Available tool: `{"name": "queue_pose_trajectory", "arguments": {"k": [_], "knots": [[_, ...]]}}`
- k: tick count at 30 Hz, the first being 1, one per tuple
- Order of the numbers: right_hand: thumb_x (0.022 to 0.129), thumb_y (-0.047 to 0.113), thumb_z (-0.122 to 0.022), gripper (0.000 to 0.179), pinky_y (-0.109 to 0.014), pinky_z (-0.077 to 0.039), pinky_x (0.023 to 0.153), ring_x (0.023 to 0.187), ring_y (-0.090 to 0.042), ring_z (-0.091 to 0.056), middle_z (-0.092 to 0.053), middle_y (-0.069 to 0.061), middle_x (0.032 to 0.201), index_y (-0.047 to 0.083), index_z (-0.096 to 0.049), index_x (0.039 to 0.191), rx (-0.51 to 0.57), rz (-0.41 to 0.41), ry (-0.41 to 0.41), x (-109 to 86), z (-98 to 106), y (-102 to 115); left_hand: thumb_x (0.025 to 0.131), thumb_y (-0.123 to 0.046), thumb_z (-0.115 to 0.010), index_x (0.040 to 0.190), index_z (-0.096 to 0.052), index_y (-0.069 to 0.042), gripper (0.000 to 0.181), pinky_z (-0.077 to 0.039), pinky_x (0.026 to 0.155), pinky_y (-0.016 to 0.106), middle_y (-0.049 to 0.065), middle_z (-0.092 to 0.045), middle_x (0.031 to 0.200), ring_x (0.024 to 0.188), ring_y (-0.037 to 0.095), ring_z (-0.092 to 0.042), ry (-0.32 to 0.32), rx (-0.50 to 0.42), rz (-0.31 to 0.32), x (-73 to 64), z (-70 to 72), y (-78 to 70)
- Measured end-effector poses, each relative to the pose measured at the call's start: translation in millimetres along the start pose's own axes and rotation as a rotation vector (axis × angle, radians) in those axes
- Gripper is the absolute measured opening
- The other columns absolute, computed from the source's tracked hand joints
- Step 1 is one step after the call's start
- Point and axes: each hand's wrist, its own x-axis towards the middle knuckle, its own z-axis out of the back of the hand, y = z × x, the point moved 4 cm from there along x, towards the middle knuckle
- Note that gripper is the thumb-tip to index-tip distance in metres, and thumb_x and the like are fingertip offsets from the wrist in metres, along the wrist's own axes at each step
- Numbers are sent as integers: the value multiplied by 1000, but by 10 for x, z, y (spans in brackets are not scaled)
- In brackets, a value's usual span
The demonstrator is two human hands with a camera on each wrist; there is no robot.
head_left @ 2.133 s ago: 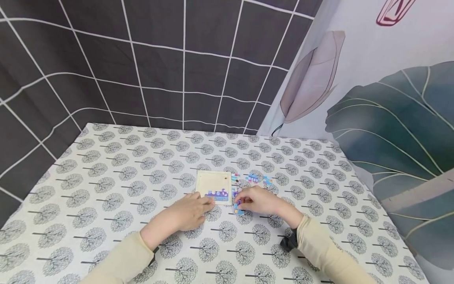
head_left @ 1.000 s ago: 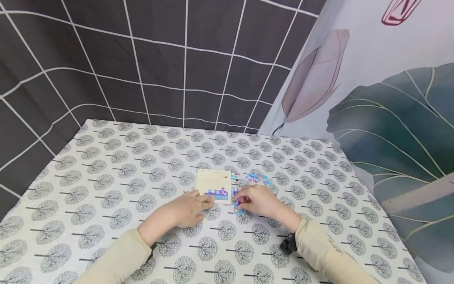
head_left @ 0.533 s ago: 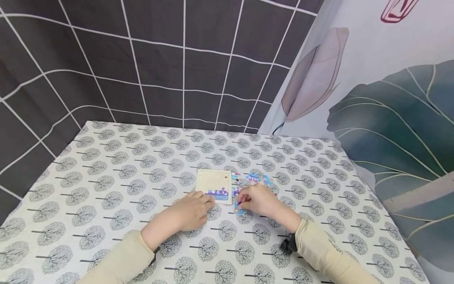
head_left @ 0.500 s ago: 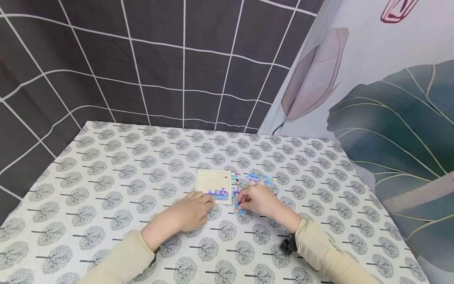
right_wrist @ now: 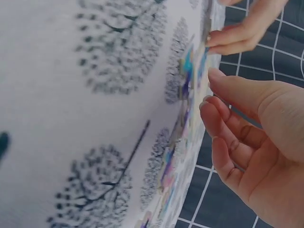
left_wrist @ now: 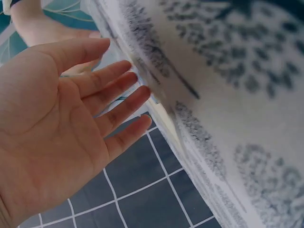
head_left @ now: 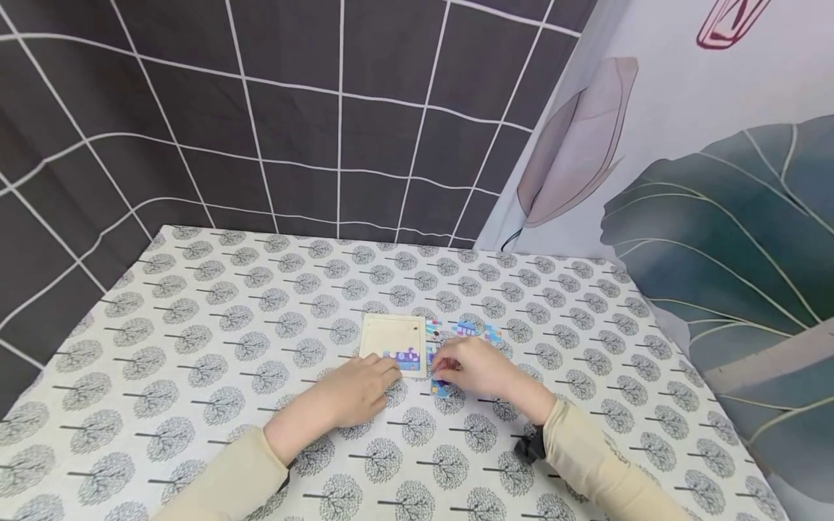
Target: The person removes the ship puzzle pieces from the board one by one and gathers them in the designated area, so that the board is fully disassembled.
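Observation:
In the head view a pale square puzzle tray [head_left: 394, 334] lies on the table, a strip of joined purple and blue jigsaw pieces [head_left: 410, 359] along its near side. My left hand [head_left: 355, 389] rests at the tray's near left corner, fingers extended and covering part of the strip; its palm shows bare in the left wrist view. Just right of the tray, my right hand [head_left: 473, 367] is over a loose blue jigsaw piece [head_left: 440, 388]. The right wrist view shows its fingers bent, with a gap between thumb and fingertips and nothing in it.
Several more loose jigsaw pieces [head_left: 468, 328] lie beyond the right hand, one of them close against the tray's right edge. A tree-print cloth [head_left: 260, 282] covers the table. A dark grid curtain [head_left: 287, 123] hangs along the back.
My left fingers have shifted slightly along the tray's near edge. The loose blue piece under my right fingers shows its coloured patches differently, as if turned a little. The right hand stays nearly in place.

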Motion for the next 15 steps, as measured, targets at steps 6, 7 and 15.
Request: {"name": "queue_pose_trajectory", "arguments": {"k": [6,7,15], "knots": [[78,13,-73,15,-17,-53,65,70,-3,-59,-68,2,81,7,-70,92,35,0,-4,51,33,7,92,-20,-54,139,-44,-10,49,-37,106,49,3,-41,144,130,33,-40,36,24,9,-3,-92,-12],[79,13,-73,15,-16,-53,64,69,-3,-59,-68,2,81,8,-70,92,40,1,-1,58,34,6,92,-20,-54,139,-43,-11,50,-36,106,50,2,-40,145,131,33,-39,42,23,16,-4,-94,-12],[79,12,-73,23,-18,-53,68,73,-7,-61,-69,-2,84,4,-69,100,56,6,13,166,22,-29,93,-23,-51,141,-43,-13,49,-39,105,47,0,-39,146,131,29,-39,74,81,23,-4,-68,-18]]}}
